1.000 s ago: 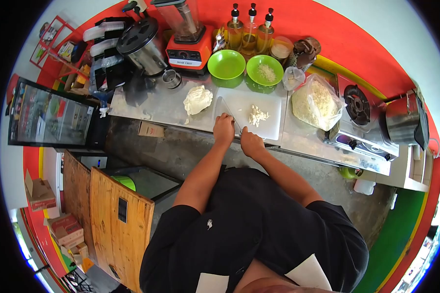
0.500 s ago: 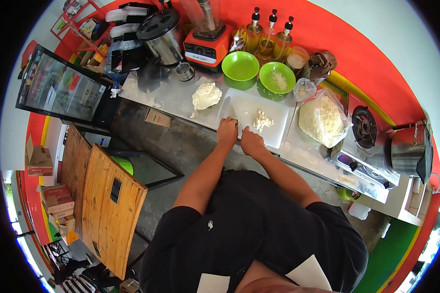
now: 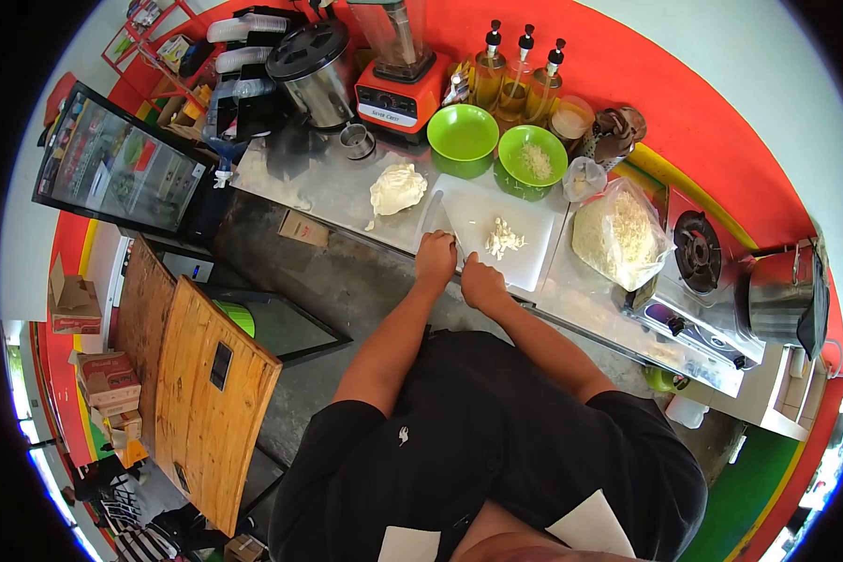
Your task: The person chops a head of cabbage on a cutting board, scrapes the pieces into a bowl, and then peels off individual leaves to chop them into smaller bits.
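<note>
A white cutting board (image 3: 531,208) lies at the counter's front edge. On it sits a small heap of pale chopped pieces (image 3: 504,239). My left hand (image 3: 437,257) is closed at the board's front left; what its fingers pinch is too small to make out. Close beside it on the right, my right hand (image 3: 483,284) is closed around what looks like a knife (image 3: 460,249), whose thin blade points up between the hands. The handle is hidden in the fist. Left of the board rests a crumpled, cream-coloured lump (image 3: 398,190).
Behind the board stand a green bowl (image 3: 463,134) and another green bowl (image 3: 532,161) holding pale bits. To the right are a clear bag of pale shreds (image 3: 621,231) and a gas stove (image 3: 697,251). A red blender (image 3: 399,94) and pump bottles (image 3: 513,86) line the wall.
My right hand has shifted slightly down and away from the left hand. The left hand stays nearly in place. The whole view has moved slightly.
</note>
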Demonstrator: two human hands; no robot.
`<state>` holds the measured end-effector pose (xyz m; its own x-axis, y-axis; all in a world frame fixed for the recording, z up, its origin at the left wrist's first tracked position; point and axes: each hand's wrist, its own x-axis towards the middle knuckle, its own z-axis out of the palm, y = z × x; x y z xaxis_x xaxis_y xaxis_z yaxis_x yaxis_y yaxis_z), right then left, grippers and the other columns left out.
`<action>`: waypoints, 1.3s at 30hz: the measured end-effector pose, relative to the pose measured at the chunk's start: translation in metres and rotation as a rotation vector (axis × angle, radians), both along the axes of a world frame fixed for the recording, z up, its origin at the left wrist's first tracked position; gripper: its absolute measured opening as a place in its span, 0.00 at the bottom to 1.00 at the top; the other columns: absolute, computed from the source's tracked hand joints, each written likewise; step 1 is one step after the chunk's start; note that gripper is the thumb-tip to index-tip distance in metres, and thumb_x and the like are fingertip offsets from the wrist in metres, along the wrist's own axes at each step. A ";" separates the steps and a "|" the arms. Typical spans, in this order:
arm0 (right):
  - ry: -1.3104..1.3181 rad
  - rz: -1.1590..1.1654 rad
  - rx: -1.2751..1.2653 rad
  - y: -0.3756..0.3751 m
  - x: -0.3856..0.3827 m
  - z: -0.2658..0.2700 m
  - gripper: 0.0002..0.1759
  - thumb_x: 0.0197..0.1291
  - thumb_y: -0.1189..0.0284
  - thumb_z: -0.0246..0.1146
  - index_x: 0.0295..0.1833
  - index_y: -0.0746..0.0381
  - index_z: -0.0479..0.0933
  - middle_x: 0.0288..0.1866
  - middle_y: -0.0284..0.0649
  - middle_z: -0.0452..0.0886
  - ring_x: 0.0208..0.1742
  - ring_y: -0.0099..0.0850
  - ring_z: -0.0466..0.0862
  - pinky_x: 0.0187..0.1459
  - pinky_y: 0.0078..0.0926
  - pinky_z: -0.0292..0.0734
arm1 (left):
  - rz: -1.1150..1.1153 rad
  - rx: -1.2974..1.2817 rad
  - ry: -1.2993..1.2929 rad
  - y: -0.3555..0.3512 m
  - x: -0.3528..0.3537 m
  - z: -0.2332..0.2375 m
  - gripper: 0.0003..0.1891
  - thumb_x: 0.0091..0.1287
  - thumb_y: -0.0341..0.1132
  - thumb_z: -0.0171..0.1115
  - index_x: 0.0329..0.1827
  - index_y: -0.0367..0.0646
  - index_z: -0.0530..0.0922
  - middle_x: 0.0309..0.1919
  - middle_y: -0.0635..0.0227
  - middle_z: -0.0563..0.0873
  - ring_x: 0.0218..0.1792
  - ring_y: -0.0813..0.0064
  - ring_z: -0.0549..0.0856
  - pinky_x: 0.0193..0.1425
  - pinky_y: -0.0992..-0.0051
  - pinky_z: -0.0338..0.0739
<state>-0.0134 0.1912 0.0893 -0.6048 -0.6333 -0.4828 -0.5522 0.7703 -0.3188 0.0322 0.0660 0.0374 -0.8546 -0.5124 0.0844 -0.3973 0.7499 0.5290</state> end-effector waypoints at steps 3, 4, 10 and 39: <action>-0.011 -0.021 0.009 0.001 0.002 -0.006 0.16 0.64 0.76 0.61 0.53 0.69 0.67 0.45 0.60 0.87 0.49 0.54 0.89 0.50 0.46 0.85 | -0.003 0.023 0.028 -0.001 0.002 0.000 0.06 0.65 0.29 0.61 0.38 0.40 0.86 0.45 0.65 0.86 0.50 0.57 0.82 0.55 0.60 0.81; 0.006 0.000 0.006 -0.001 -0.001 -0.006 0.16 0.63 0.76 0.61 0.53 0.69 0.67 0.45 0.60 0.87 0.48 0.53 0.89 0.49 0.46 0.85 | -0.001 0.027 0.037 -0.002 0.002 -0.001 0.06 0.65 0.28 0.61 0.38 0.41 0.86 0.45 0.65 0.86 0.51 0.58 0.82 0.55 0.60 0.81; 0.032 0.021 0.039 0.000 0.006 0.003 0.16 0.62 0.77 0.62 0.53 0.68 0.66 0.44 0.60 0.87 0.46 0.52 0.90 0.46 0.45 0.86 | 0.056 0.123 0.089 -0.004 0.003 -0.003 0.06 0.63 0.27 0.64 0.41 0.42 0.86 0.46 0.66 0.86 0.51 0.56 0.84 0.56 0.59 0.80; 0.093 -0.101 0.014 -0.014 0.024 0.004 0.14 0.64 0.77 0.61 0.52 0.67 0.66 0.42 0.57 0.88 0.45 0.49 0.91 0.46 0.43 0.86 | -0.044 0.162 0.206 -0.020 0.010 -0.013 0.10 0.63 0.27 0.63 0.47 0.37 0.84 0.43 0.56 0.84 0.43 0.52 0.85 0.48 0.59 0.79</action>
<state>0.0101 0.1772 0.0936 -0.7080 -0.5601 -0.4302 -0.4979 0.8278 -0.2585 0.0427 0.0456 0.0243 -0.8498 -0.4961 0.1783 -0.2379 0.6628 0.7100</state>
